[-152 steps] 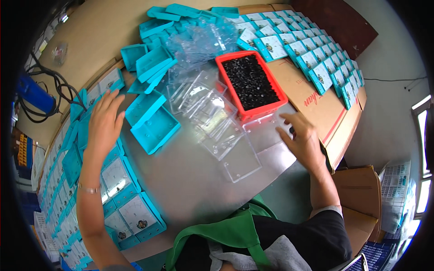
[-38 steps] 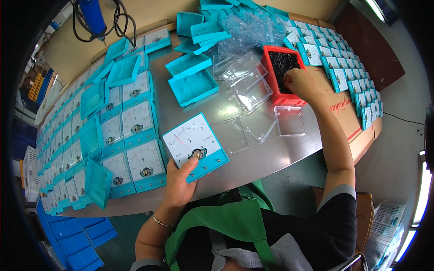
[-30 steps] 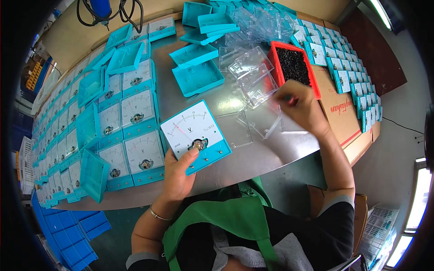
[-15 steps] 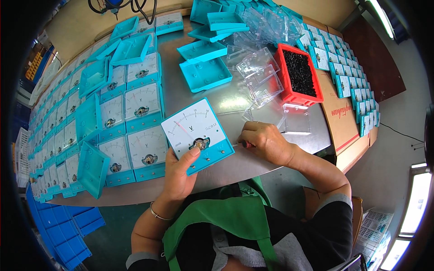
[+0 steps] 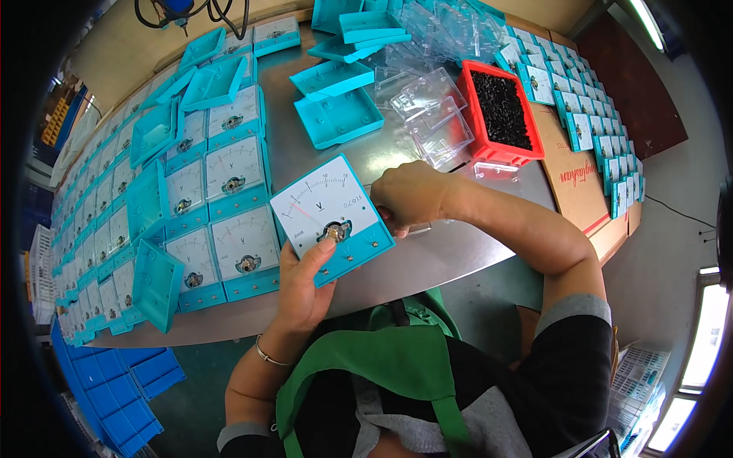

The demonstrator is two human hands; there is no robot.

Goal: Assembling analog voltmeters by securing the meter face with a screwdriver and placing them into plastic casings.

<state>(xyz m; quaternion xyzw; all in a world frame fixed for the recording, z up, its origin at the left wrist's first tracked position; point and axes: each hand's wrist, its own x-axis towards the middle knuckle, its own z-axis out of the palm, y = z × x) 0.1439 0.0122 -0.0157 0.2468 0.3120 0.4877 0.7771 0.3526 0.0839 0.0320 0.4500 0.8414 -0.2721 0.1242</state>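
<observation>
My left hand (image 5: 304, 286) holds a square teal panel meter (image 5: 330, 216) with a white dial face, tilted up off the steel table (image 5: 450, 256); the thumb rests by the round centre part. My right hand (image 5: 408, 195) is closed at the meter's right edge, touching it. What its fingers pinch is hidden. A red tray (image 5: 500, 111) of small black parts stands farther back on the right.
Rows of similar teal meters (image 5: 229, 206) cover the table's left side. Clear plastic covers (image 5: 435, 122) lie beside the red tray. Teal housings (image 5: 336, 114) lie behind. A cardboard sheet (image 5: 580, 191) with more meters lies right. Blue crates (image 5: 114, 382) stand below left.
My right hand came back from the red tray to the meter's right edge. My left hand lifted the meter and kept holding it near the table's front.
</observation>
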